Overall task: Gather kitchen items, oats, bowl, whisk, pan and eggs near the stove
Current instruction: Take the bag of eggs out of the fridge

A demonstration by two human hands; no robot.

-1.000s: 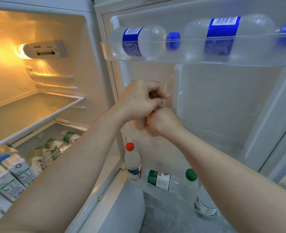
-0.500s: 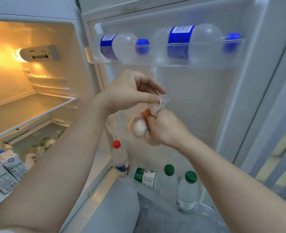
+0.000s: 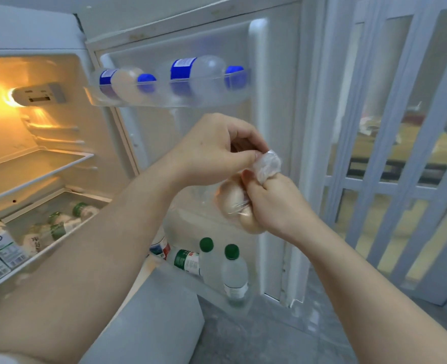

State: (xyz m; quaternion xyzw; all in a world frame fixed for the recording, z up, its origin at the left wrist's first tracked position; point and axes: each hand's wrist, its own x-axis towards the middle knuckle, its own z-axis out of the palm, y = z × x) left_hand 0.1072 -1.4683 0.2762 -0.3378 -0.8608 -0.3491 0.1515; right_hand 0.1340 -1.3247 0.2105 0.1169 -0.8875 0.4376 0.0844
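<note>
I stand at an open fridge. A clear plastic bag (image 3: 267, 165) with pale brown eggs (image 3: 230, 199) in it hangs in front of the fridge door. My right hand (image 3: 277, 203) grips the bag around the eggs from the right side. My left hand (image 3: 214, 151) pinches the bunched top of the bag just above the right hand. How many eggs are inside I cannot tell. Oats, bowl, whisk and pan are not in sight.
The fridge door (image 3: 259, 74) stands open with water bottles (image 3: 190, 74) lying in its top rack and upright bottles (image 3: 232, 271) in the bottom rack. Milk cartons (image 3: 1, 253) and small bottles fill the lower drawer at left. A white slatted folding door (image 3: 401, 153) is at right.
Both hands have drawn the bag of eggs out from the door and to the right. The view has swung right, so the folding door now shows.
</note>
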